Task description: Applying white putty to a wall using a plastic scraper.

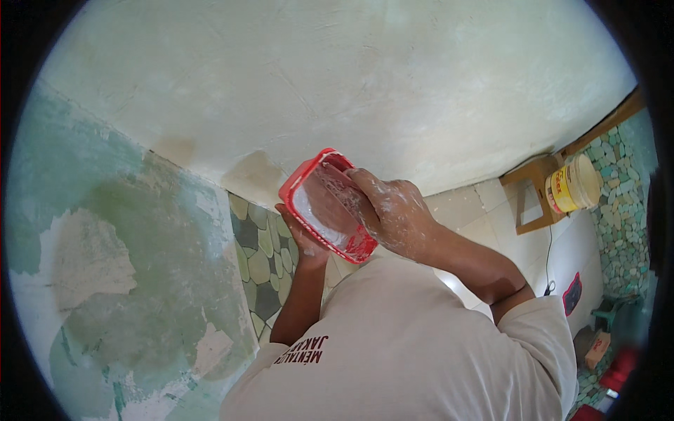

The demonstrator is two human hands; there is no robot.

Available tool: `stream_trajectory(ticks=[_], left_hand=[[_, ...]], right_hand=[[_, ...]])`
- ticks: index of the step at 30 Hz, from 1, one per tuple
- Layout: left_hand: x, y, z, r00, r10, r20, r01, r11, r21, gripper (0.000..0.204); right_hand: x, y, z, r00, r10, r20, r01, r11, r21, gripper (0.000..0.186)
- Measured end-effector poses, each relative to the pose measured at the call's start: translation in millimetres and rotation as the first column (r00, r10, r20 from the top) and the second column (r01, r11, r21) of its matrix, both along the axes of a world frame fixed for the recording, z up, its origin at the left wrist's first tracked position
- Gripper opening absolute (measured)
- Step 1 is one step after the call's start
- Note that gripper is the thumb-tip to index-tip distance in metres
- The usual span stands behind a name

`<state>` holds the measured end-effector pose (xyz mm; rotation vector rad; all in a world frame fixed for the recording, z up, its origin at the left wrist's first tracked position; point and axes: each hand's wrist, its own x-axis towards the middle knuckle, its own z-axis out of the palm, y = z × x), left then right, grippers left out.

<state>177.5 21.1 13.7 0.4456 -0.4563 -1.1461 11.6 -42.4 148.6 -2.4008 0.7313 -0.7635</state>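
Observation:
A red rectangular tray with white paste inside is tilted in front of my chest. My left hand grips it from underneath on the left, its fingers partly hidden. My right hand, spattered with white, is closed at the tray's right side, on what looks like a flat paste-smeared scraper lying across the inside; its handle is hidden by my fingers.
A pale plastered wall rises ahead, a patchy green wall at left. Stone-pattern tiles and pale floor tiles lie below. At right stand a wooden stool, a yellow-labelled bucket and a cord.

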Motion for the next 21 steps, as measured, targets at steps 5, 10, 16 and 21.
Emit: stream_trajectory(ticks=[5, 10, 16, 21], left_hand=[[10, -1, -2, 0.999, -0.017, -0.045, 0.016, 0.999, -0.04, 0.086], [15, -6, 14, 0.995, -0.095, 0.032, 0.097, 0.994, -0.052, 0.079], [28, -7, 8, 0.984, -0.121, 0.133, 0.131, 0.989, -0.065, 0.074], [44, -9, -4, 0.984, -0.106, 0.143, 0.097, 0.993, 0.066, 0.072]], right_hand=[[-1, -5, -1, 0.998, 0.048, 0.048, -0.046, 0.998, -0.034, 0.035], [-4, -4, 4, 0.997, 0.047, -0.06, -0.053, 0.993, -0.107, 0.039], [-3, 7, 20, 0.977, 0.006, -0.213, -0.062, 0.965, -0.254, 0.049], [-2, 1, 28, 0.981, 0.134, -0.141, -0.161, 0.967, -0.2, 0.038]])
